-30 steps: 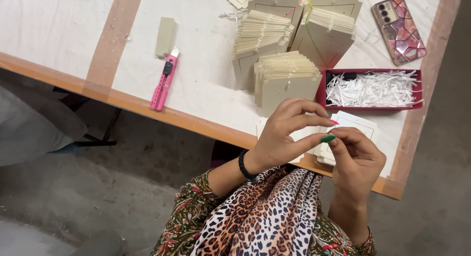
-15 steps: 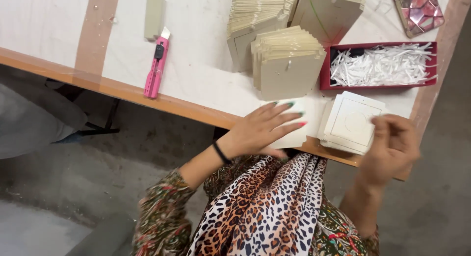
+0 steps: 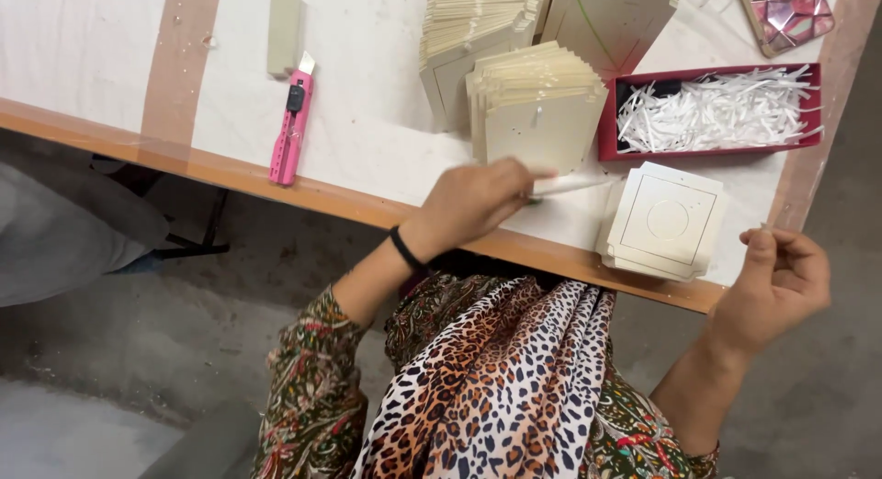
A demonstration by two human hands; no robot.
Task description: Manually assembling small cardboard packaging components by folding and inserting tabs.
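Left hand (image 3: 473,203) pinched a thin cream square card (image 3: 571,183) over the white bench (image 3: 367,121), just left of the low cream card stack (image 3: 663,224). Card lay near flat, long axis left-right, free end pointing right. Right hand (image 3: 779,281) half-curled, empty, off the bench edge. Risk: loose edge pinch, card could slip or knock the stack.

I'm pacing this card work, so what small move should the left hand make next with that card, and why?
Probably lift the cream card clear of the table and bring it toward the right hand. The left hand pinches its edge near the upright stack, while the right hand waits beyond the table edge, curled, apparently empty.
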